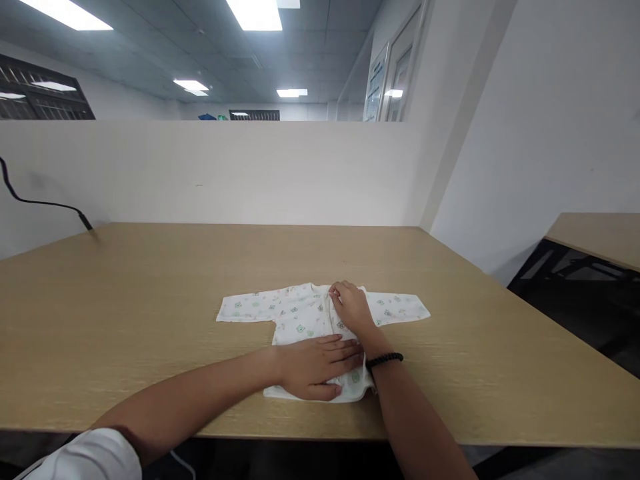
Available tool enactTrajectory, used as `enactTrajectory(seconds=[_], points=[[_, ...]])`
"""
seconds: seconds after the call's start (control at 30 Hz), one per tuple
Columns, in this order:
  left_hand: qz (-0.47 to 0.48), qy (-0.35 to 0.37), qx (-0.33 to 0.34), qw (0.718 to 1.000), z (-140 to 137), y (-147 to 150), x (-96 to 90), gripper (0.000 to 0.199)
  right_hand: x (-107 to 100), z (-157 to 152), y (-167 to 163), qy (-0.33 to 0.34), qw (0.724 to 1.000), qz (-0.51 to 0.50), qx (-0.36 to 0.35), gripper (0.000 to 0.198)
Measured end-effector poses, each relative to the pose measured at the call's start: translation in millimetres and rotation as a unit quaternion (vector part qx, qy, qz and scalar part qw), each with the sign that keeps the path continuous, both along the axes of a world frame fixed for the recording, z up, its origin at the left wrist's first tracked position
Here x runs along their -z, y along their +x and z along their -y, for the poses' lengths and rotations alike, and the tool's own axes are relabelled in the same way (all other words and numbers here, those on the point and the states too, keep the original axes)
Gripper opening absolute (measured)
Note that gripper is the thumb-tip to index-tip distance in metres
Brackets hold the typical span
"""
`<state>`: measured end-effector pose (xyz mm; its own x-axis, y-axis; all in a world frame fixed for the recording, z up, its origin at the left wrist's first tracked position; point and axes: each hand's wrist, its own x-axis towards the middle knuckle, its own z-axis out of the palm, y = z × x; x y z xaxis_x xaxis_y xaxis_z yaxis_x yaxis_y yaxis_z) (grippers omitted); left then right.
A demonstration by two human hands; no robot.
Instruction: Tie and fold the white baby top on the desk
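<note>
A small white baby shirt (300, 320) with a green and grey print lies spread on the wooden table, both long sleeves stretched out sideways. My left hand (320, 367) rests flat on its lower front, palm down and fingers extended to the right. Up by the neckline, my right hand (351, 308) has its fingers bent and closed on the edge of the shirt's front. Its wrist, with a black beaded bracelet (384, 360), passes over the shirt's right side and hides part of it. Some creases run down the front between the hands.
The wooden table (175, 267) ends at a low white partition (260, 173). A black cable (50, 203) hangs at the far left. To the right, beyond a white wall, stands another table (600, 233) with a dark frame.
</note>
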<state>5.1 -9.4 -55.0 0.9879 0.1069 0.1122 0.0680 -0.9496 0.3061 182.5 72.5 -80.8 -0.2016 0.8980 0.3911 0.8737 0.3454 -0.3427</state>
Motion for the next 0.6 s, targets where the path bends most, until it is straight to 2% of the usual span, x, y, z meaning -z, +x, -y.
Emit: enactTrajectory(seconds=[0.1,0.2,0.3,0.37,0.5,0.6], points=[[-0.001,-0.025,0.002,1.0,-2,-1,-1.4,0.07,4,-3,2,-0.023,0.998,-0.032,-0.039,0.022],[0.047,-0.069,-0.021,0.996,-11,-3,-1.8,0.059,6,-4,4,-0.027,0.992,-0.096,-0.075,0.03],[0.143,-0.075,-0.142,0.977,-30,-8,2.6,0.043,5,-2,5,-0.055,0.986,-0.116,-0.109,0.032],[0.168,-0.054,-0.221,0.959,-45,-14,8.2,0.042,4,-2,5,-0.064,0.983,-0.113,-0.126,0.031],[0.074,-0.025,-0.314,0.946,-68,-26,18.5,0.061,5,-1,5,-0.021,0.986,-0.107,-0.126,0.029],[-0.023,-0.017,-0.336,0.942,-74,-31,20.8,0.071,8,-1,6,0.019,0.986,-0.076,-0.145,0.032]])
